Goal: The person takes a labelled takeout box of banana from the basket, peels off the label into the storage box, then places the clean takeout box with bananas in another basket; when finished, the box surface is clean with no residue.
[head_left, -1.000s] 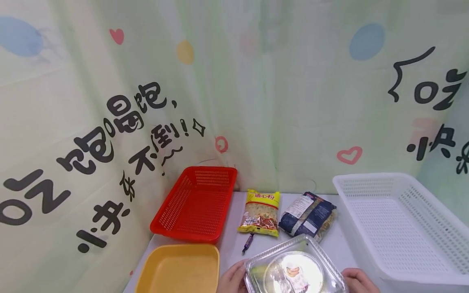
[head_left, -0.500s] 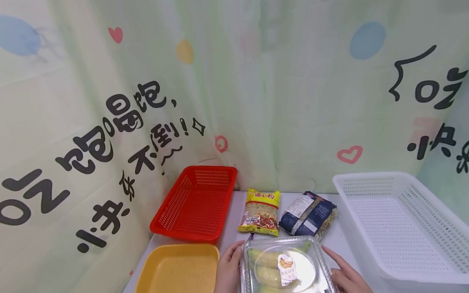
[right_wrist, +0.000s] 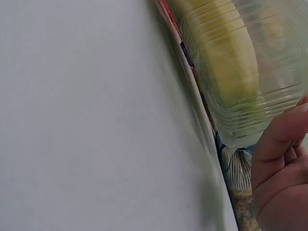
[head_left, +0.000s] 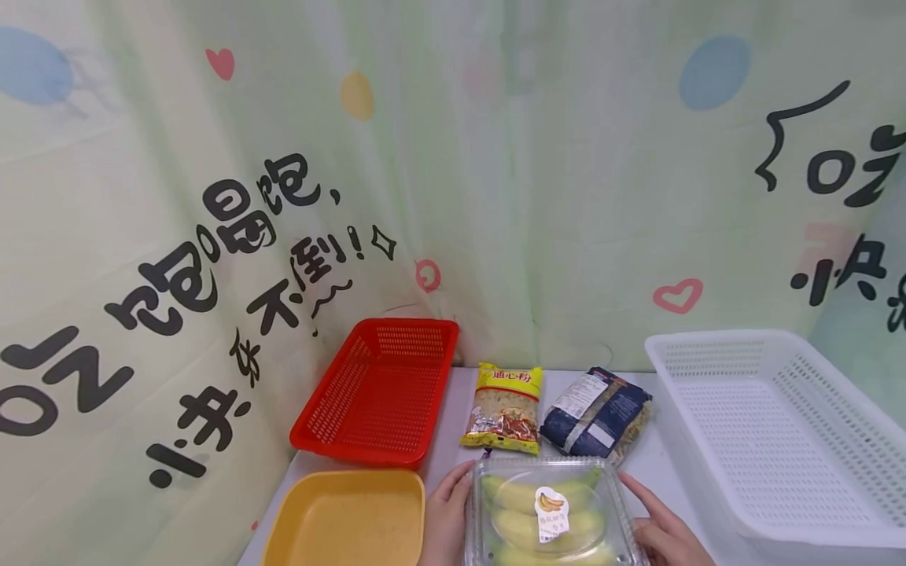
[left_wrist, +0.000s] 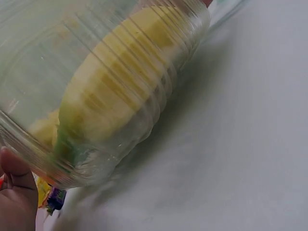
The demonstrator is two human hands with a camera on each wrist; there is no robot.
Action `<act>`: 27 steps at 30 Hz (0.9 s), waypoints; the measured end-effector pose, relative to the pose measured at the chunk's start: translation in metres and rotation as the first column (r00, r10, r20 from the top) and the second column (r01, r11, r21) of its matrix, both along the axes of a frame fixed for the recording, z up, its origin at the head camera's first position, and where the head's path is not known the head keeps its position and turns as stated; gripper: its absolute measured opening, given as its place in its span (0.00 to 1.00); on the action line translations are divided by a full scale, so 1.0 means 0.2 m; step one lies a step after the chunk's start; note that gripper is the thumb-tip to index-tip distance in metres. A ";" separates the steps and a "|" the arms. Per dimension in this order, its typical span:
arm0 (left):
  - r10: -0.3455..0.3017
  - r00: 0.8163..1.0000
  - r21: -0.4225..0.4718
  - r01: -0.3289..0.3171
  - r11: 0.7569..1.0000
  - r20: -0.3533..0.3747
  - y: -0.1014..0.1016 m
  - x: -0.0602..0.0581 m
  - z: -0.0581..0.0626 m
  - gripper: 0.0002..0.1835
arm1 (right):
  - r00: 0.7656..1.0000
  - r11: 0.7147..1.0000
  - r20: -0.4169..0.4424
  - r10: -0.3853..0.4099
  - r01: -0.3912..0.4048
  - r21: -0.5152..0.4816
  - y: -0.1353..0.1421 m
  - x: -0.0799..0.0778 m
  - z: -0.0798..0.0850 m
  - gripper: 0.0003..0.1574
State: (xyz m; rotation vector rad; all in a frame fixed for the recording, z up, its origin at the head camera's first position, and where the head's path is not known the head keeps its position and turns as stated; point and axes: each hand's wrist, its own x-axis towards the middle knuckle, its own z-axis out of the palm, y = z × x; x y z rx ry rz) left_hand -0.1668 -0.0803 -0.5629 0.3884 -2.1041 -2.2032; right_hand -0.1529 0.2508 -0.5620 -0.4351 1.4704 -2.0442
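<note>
A clear plastic clamshell box (head_left: 541, 465) of yellow-green bananas (head_left: 520, 527) is at the bottom of the head view, its white banana label (head_left: 551, 516) facing up. My left hand (head_left: 446, 515) grips the box's left side, fingertips near the far corner. Opposite it, my right hand (head_left: 665, 527) holds the right side, with the index finger stretched along the edge toward the far corner. Both wrist views show the ribbed box wall (right_wrist: 245, 120) over the white tabletop, a shadow below it. The right thumb (right_wrist: 281, 130) presses against the wall.
Behind the box lie a yellow pasta bag (head_left: 504, 409) and a dark blue packet (head_left: 598, 413). A red basket (head_left: 421, 428) and a yellow tray (head_left: 354, 478) stand left; a white basket (head_left: 708, 448) stands right. A purple-wrapped piece (left_wrist: 56, 199) is mostly hidden behind the box.
The box has turned from a slant to nearly square with the view, and its label now shows plainly. Both hands have moved with it, the right shifting slightly left and up.
</note>
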 end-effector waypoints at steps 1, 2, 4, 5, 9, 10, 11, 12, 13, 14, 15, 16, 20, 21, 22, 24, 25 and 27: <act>0.003 1.000 -0.018 -0.003 1.000 0.002 0.00 0.00 -0.01 0.20 | 1.000 1.000 -0.003 0.000 0.000 -0.008 0.00 0.00 0.00 0.42; 0.006 1.000 -0.034 -0.006 0.999 0.004 0.00 -0.01 -0.01 0.20 | 1.000 1.000 -0.009 -0.003 0.002 -0.013 0.00 0.00 -0.01 0.42; 0.015 1.000 -0.065 -0.014 0.998 0.015 0.01 -0.02 -0.02 0.19 | 1.000 0.999 -0.020 0.003 -0.003 -0.035 0.00 -0.01 -0.02 0.43; 0.019 1.000 -0.080 -0.018 0.997 0.022 0.01 -0.02 -0.03 0.19 | 1.000 0.999 -0.005 0.008 -0.008 -0.050 0.00 -0.01 -0.02 0.43; 0.021 1.000 -0.089 -0.019 0.996 0.022 0.01 -0.03 -0.05 0.19 | 0.999 0.997 0.046 0.026 -0.022 -0.076 -0.01 -0.01 -0.03 0.40; 0.018 1.000 -0.087 -0.017 0.996 0.017 0.01 -0.03 -0.05 0.18 | 0.998 0.996 0.056 0.028 -0.024 -0.082 -0.01 -0.02 -0.03 0.40; 0.014 1.000 -0.083 -0.013 0.996 0.010 0.01 -0.03 -0.05 0.18 | 0.998 0.996 0.054 0.028 -0.024 -0.082 -0.01 -0.02 -0.04 0.39; 0.011 1.000 -0.083 -0.011 0.996 0.003 0.01 -0.03 -0.06 0.18 | 0.999 0.996 0.045 0.030 -0.026 -0.083 -0.02 -0.02 -0.04 0.39; 0.009 1.000 -0.084 -0.009 0.996 -0.004 0.01 -0.03 -0.06 0.18 | 0.999 0.996 0.038 0.031 -0.027 -0.085 -0.02 -0.02 -0.04 0.39; 0.007 1.000 -0.089 -0.008 0.996 -0.006 0.00 -0.04 -0.06 0.18 | 0.999 0.995 0.035 0.037 -0.034 -0.095 -0.02 -0.02 -0.05 0.38; 0.007 1.000 -0.094 -0.008 0.996 -0.006 0.00 -0.04 -0.07 0.18 | 0.998 0.993 0.032 0.049 -0.045 -0.113 -0.02 -0.02 -0.05 0.38; 0.006 1.000 -0.103 -0.007 0.995 -0.010 0.00 -0.04 -0.07 0.18 | 0.998 0.991 0.028 0.056 -0.052 -0.127 -0.01 -0.02 -0.06 0.38; -0.005 1.000 -0.133 0.002 0.991 -0.022 -0.01 -0.03 -0.06 0.20 | 0.995 0.976 0.035 0.099 -0.090 -0.201 -0.01 -0.03 -0.08 0.38; -0.012 1.000 -0.131 0.009 0.991 -0.026 -0.01 -0.03 -0.06 0.20 | 0.994 0.974 0.038 0.101 -0.091 -0.209 -0.01 -0.03 -0.08 0.38; -0.023 0.999 -0.127 0.018 0.992 -0.038 -0.02 -0.03 -0.05 0.21 | 0.994 0.973 0.044 0.101 -0.090 -0.211 -0.01 -0.03 -0.08 0.37; -0.045 0.997 -0.115 0.038 0.993 -0.057 -0.02 -0.02 -0.03 0.22 | 0.995 0.976 0.042 0.091 -0.081 -0.200 0.00 -0.03 -0.09 0.36; -0.050 0.996 -0.127 0.040 0.991 -0.075 -0.02 -0.02 -0.02 0.22 | 0.995 0.979 0.048 0.083 -0.072 -0.192 0.00 -0.02 -0.09 0.35; -0.067 0.990 -0.180 0.045 0.983 -0.123 -0.02 0.00 0.02 0.20 | 0.997 0.981 0.025 0.072 -0.067 -0.181 0.00 -0.02 -0.09 0.35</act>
